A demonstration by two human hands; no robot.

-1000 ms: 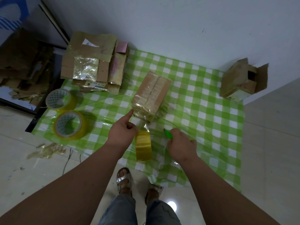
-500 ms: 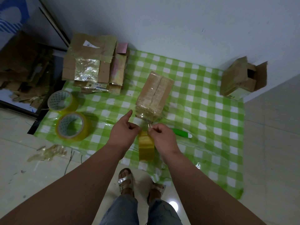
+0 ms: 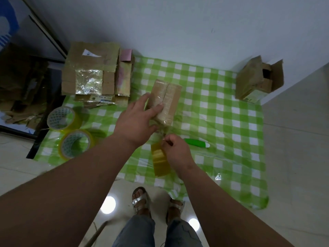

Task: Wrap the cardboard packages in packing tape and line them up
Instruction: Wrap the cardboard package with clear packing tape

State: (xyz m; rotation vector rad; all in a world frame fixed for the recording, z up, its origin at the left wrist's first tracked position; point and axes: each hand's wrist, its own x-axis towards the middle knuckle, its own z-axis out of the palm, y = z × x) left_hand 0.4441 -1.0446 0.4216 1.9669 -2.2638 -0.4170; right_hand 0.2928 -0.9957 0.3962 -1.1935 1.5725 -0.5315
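A brown cardboard package [image 3: 171,97], partly covered in clear tape, lies in the middle of the green checked cloth [image 3: 213,97]. My left hand [image 3: 137,120] grips its near end, thumb on top and fingers along its left side. A strand of clear tape runs from that end down to a yellow tape roll [image 3: 160,161]. My right hand [image 3: 175,148] holds this roll at its top, fingers curled, just below the package. A green cutter [image 3: 195,143] lies on the cloth right of my right hand.
Several taped packages [image 3: 92,75] are stacked at the cloth's far left corner. Two more yellow tape rolls [image 3: 62,118] [image 3: 76,143] sit at the left edge. An open cardboard box [image 3: 258,79] stands at the far right by the wall. My feet [image 3: 140,200] are below the cloth's near edge.
My right hand put the green cutter down on the cloth and took hold at the tape roll. My left hand let go of the roll and moved up onto the package's near end.
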